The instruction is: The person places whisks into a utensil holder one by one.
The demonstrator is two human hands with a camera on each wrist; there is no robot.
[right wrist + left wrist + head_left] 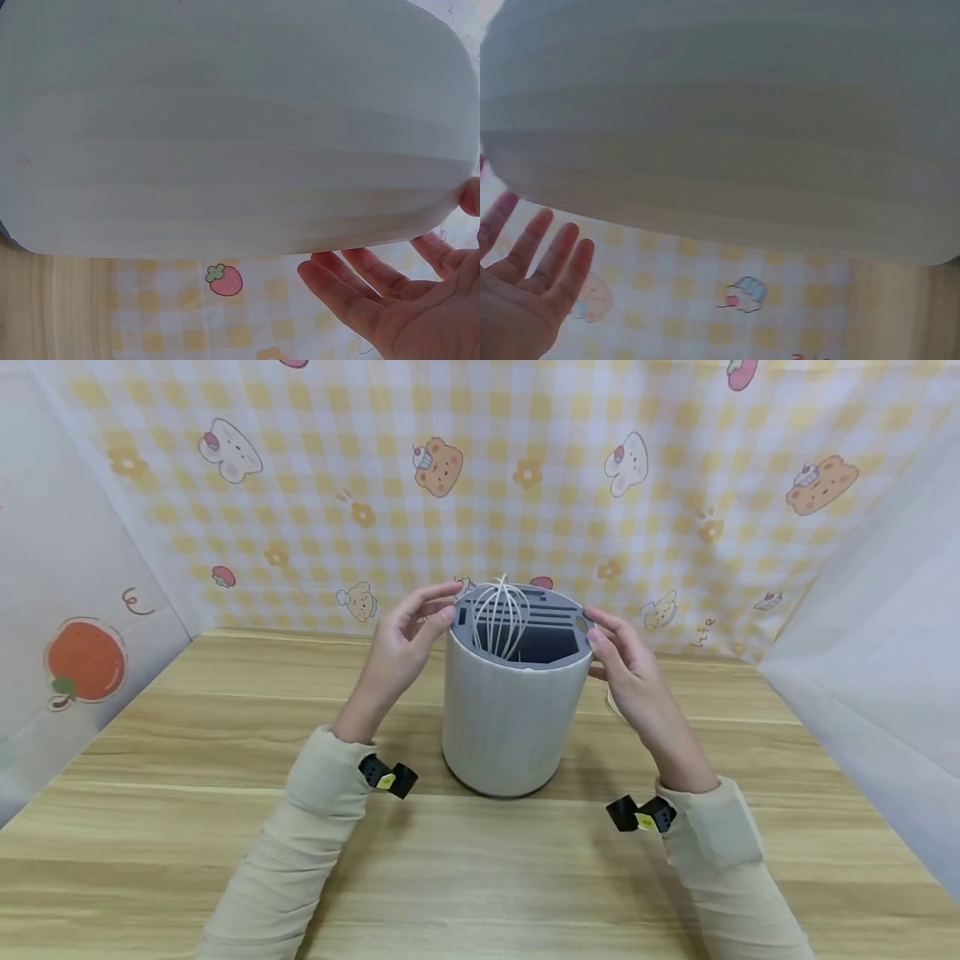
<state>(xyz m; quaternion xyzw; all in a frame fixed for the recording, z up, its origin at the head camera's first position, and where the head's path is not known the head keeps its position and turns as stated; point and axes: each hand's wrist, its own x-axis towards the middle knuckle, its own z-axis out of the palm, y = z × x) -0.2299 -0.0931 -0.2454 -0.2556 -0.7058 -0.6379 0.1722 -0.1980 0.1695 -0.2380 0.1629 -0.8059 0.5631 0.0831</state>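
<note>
A white, round, faceted utensil holder (pixel 510 727) stands upright on the table. Its dark grey slotted top (pixel 584 645) has several narrow slots and one large opening. Out of that opening rises the wire end of a whisk (pixel 501 620), leaning toward the left side; its handle is hidden inside. At the left rim is my left hand (pixel 401 639), thumb and fingertips right by the edge; the left wrist view shows its fingers (pixel 559 259) spread and nearly straight. My right hand (pixel 633 668) touches the right rim with its thumb, while its extended fingers (pixel 352 296) lie along the side.
The wooden tabletop (pixel 480 877) runs back to a yellow checked cloth (pixel 525 502) with cartoon prints. Pale cloth walls (pixel 862 635) close off both sides. A thin white loop (pixel 613 702) shows behind the right hand. Small black cameras (pixel 387 776) sit on both wrists.
</note>
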